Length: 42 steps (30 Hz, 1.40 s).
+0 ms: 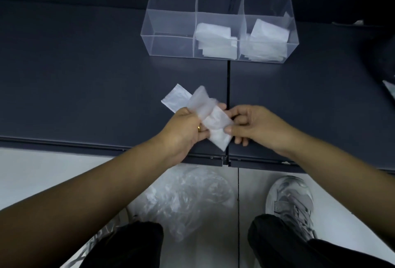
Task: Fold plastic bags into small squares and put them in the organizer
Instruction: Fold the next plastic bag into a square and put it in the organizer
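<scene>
Charcoal tabletop point(85, 75) spreads under everything. At its far side stands the clear organizer point(171, 22), three compartments in a row, with a stack of folded bags point(215, 39) in the middle compartment and another stack point(267, 37) in the right one. On the floor between my feet lies a crumpled heap of loose bags point(188, 199). The bag I am folding point(215, 126) sits over the table's near edge, just left of the seam between the two panels. It is narrowed to a long, milky, half-see-through strip that slants from far left to near right, and a flap at its middle is lifted and blurred. My left hand point(186, 131) grips the strip and that raised flap, fingers curled round the film. My right hand point(256, 126) pinches the strip's right edge between thumb and fingers. To fold well, I judge I should lay the flap square over the strip, match the edges, then press the crease flat on the table to push out air, because thin film like this tends to slip and spring open. A gold ring point(199, 128) shows on my left hand.
</scene>
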Motion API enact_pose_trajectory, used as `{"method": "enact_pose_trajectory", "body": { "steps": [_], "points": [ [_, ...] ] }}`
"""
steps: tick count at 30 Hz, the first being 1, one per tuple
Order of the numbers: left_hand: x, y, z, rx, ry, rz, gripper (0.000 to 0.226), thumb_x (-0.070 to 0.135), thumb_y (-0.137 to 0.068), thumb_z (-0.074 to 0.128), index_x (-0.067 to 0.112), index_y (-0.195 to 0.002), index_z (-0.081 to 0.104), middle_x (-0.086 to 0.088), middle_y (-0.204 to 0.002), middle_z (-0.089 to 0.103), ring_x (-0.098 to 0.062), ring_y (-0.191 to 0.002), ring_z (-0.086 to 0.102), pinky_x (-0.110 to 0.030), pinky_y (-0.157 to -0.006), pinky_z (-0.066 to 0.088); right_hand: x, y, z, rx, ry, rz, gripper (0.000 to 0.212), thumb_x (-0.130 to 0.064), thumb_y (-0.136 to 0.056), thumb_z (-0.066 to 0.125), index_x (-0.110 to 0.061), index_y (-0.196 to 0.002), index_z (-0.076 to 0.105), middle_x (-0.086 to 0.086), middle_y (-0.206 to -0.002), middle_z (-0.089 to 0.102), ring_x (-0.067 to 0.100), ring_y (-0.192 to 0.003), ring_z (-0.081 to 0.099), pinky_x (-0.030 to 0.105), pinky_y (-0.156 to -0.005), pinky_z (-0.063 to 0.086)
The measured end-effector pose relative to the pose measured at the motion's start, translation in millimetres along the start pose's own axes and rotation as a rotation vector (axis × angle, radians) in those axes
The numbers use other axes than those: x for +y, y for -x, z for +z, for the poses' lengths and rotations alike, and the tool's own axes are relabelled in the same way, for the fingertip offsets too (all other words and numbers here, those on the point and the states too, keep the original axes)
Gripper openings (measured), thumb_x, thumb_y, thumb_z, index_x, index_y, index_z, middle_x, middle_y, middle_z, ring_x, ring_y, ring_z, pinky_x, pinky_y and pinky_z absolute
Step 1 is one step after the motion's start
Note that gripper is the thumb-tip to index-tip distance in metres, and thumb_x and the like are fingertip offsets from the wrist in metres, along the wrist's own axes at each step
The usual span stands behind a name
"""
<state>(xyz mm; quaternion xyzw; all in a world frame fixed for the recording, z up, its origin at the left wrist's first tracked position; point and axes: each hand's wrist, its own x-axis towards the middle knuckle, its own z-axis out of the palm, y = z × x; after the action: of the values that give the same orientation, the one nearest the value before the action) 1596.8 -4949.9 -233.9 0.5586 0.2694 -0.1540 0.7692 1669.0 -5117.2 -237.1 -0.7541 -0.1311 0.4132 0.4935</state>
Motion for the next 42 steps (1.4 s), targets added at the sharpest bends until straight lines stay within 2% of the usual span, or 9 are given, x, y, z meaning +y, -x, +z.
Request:
{"method": "enact_pose_trajectory", "body": {
  "steps": [8, 15, 18, 23, 28, 32, 35, 38, 42],
  "points": [
    [16.4, -31.5, -49.7, 0.332, -0.062, 0.073, 0.019, 0.016, -0.097, 0.055, 0.007, -0.089, 0.07, -0.008, -0.084, 0.071, -0.012, -0.067, 0.07, -0.021, -0.06, 0.056, 6.3, -7.4, 4.9, 0.195, 0.041, 0.079, 0.018, -0.006, -0.085, 0.069, -0.011, -0.097, 0.058, 0.001, -0.06, 0.068, 0.012, -0.046, 0.06, 0.02, -0.038, 0.041],
    [18.7, -26.3, -66.1, 0.571, -0.536, 0.547, 0.021, 0.015, -0.099, 0.048, 0.009, -0.113, 0.062, -0.008, -0.107, 0.068, -0.011, -0.089, 0.066, -0.021, -0.085, 0.051, 1.1, -17.8, 2.2, 0.22, -0.022, 0.18, 0.018, -0.005, -0.082, 0.072, -0.011, -0.092, 0.058, 0.002, -0.061, 0.07, 0.01, -0.04, 0.057, 0.019, -0.034, 0.036],
    [-5.1, -4.9, -40.4, 0.402, -1.089, 0.929, 0.029, 0.016, -0.095, 0.048, 0.007, -0.117, 0.063, -0.009, -0.119, 0.062, -0.02, -0.109, 0.057, -0.024, -0.099, 0.039, -0.9, -21.5, 4.2, 0.246, -0.007, 0.202, 0.018, -0.005, -0.081, 0.072, -0.012, -0.089, 0.058, 0.005, -0.065, 0.069, 0.009, -0.037, 0.055, 0.018, -0.034, 0.034],
    [-47.9, 8.8, -13.3, -0.012, -1.428, 0.787, 0.079, 0.052, -0.087, 0.054, 0.003, -0.146, 0.032, -0.012, -0.153, 0.032, -0.022, -0.144, 0.025, -0.025, -0.119, 0.009, -8.2, -21.2, 6.6, 0.253, 0.028, 0.224, 0.018, -0.009, -0.081, 0.073, -0.012, -0.092, 0.059, 0.009, -0.073, 0.069, 0.006, -0.037, 0.054, 0.018, -0.035, 0.035],
    [-50.1, 5.0, -15.0, 0.126, -1.325, 0.825, 0.064, 0.034, -0.088, 0.067, 0.003, -0.139, 0.046, -0.01, -0.144, 0.047, -0.021, -0.136, 0.041, -0.033, -0.114, 0.029, -26.8, -11.0, 4.0, 0.188, -0.139, 0.291, 0.016, -0.024, -0.089, 0.066, -0.012, -0.1, 0.062, 0.003, -0.073, 0.065, 0.006, -0.04, 0.053, 0.017, -0.038, 0.036],
    [-42.5, 6.5, -16.5, 0.279, -1.159, 0.856, 0.029, 0.022, -0.094, 0.056, 0.006, -0.116, 0.067, -0.005, -0.097, 0.073, -0.02, -0.09, 0.069, -0.018, -0.08, 0.048, -41.3, 1.4, -11.3, 0.148, -0.187, 0.175, 0.014, -0.02, -0.089, 0.064, -0.015, -0.102, 0.06, 0.003, -0.085, 0.074, 0.011, -0.047, 0.059, 0.018, -0.041, 0.04],
    [-33.3, 5.0, -24.8, 0.297, -0.967, 0.727, 0.028, 0.026, -0.098, 0.051, 0.02, -0.072, 0.062, 0.014, -0.05, 0.041, -0.006, -0.046, 0.044, -0.017, -0.048, 0.028, -39.9, 1.3, -21.8, 0.158, -0.024, -0.052, 0.038, -0.006, -0.084, 0.069, -0.02, -0.117, 0.055, -0.003, -0.104, 0.071, 0.007, -0.062, 0.061, 0.017, -0.056, 0.048],
    [-26.2, 0.5, -29.2, 0.232, -0.754, 0.574, 0.034, 0.029, -0.098, 0.049, 0.01, -0.073, 0.061, -0.012, -0.062, 0.057, -0.008, -0.06, 0.048, -0.034, -0.057, 0.043, -28.8, -11.1, -12.1, 0.008, 0.011, -0.099, 0.056, 0.005, -0.08, 0.07, -0.017, -0.128, 0.053, -0.004, -0.12, 0.063, 0.008, -0.068, 0.056, 0.019, -0.069, 0.051],
    [-17.1, -5.0, -28.8, 0.248, -0.601, 0.495, 0.034, 0.026, -0.099, 0.049, -0.003, -0.097, 0.065, -0.024, -0.096, 0.066, -0.011, -0.081, 0.055, -0.039, -0.079, 0.047, -15.2, -32.2, 12.3, 0.01, -0.013, -0.097, 0.026, 0.001, -0.081, 0.071, -0.01, -0.104, 0.066, -0.003, -0.094, 0.071, 0.007, -0.056, 0.057, 0.019, -0.048, 0.044]
  ]
}}
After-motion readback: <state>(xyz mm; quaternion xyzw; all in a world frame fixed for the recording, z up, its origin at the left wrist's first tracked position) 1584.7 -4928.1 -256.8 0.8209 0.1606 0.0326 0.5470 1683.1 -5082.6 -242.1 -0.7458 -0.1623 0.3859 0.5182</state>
